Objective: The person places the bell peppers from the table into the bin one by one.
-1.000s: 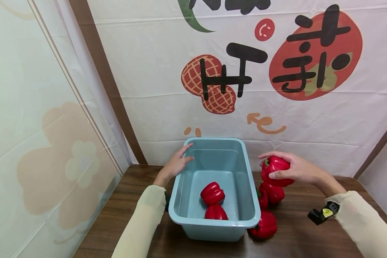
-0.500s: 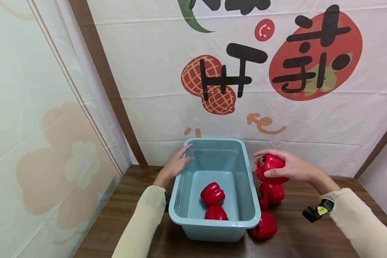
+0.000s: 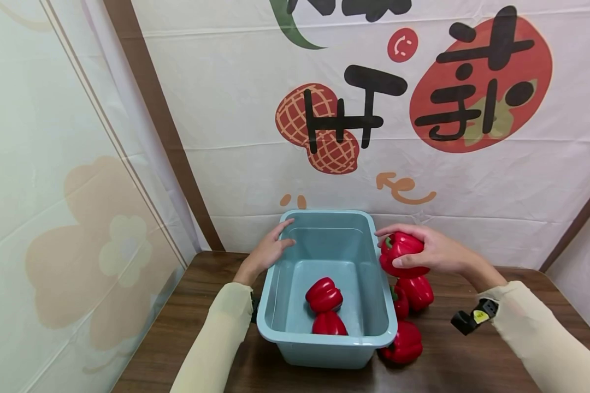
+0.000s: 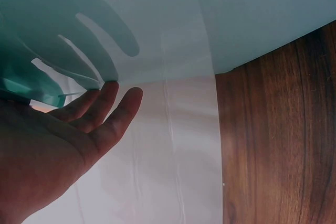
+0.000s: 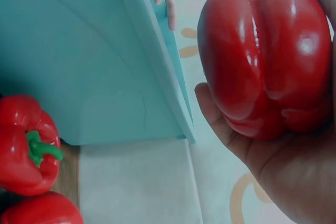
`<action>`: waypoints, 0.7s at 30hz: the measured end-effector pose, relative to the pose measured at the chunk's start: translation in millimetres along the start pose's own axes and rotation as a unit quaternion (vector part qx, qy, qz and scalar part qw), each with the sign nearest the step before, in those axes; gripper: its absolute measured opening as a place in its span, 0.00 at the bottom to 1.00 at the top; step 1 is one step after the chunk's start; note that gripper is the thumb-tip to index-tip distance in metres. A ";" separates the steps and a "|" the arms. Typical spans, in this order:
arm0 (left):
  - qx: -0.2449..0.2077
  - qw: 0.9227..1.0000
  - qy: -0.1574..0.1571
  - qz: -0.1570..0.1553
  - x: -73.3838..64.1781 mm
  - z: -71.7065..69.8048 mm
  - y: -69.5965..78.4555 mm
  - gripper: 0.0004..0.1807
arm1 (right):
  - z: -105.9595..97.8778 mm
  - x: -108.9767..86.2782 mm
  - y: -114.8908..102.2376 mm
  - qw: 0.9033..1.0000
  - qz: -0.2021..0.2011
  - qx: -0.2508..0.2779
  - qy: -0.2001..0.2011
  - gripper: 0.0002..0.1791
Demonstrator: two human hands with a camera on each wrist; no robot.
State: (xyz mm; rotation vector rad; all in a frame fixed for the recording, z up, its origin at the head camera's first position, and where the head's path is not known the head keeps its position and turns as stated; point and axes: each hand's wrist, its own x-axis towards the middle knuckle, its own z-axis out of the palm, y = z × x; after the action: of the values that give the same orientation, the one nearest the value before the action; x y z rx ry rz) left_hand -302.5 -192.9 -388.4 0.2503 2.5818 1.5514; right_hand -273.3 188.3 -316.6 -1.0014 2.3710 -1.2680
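Note:
My right hand grips a red bell pepper beside the bin's right rim, its thumb on the near side. In the right wrist view the held bell pepper fills the palm, its lobed end facing the camera. The light blue plastic bin contains two red bell peppers, one behind the other. At the bin's left rim rests my left hand, thumb and a finger reaching over the edge. Its other fingers extend fairly straight along the outer wall in the left wrist view.
Outside the bin's right wall lie more red bell peppers: one nearer, one farther back and one partly hidden. Dark wooden table runs along both sides. A printed white cloth hangs close behind the bin.
My right hand has moved left with its bell pepper, from above the loose peppers to beside the bin's right rim. The left hand and the bin have stayed put.

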 end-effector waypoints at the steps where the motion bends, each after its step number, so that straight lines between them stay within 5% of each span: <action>1: 0.000 1.000 0.001 -0.001 0.0 0.1 0.2 0.33 | 0.3 0.8 -0.6 1.000 0.001 0.002 0.000 0.36; 21: 0.011 1.000 0.004 -0.003 1.1 0.3 0.4 0.33 | 8.2 12.6 -12.6 1.000 -0.012 0.006 -0.004 0.39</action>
State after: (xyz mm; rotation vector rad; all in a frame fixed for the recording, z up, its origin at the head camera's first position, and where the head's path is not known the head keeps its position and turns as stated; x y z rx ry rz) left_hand -303.5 -192.3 -388.2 0.2388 2.6035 1.5265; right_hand -272.4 169.9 -310.2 -1.0326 2.3487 -1.2821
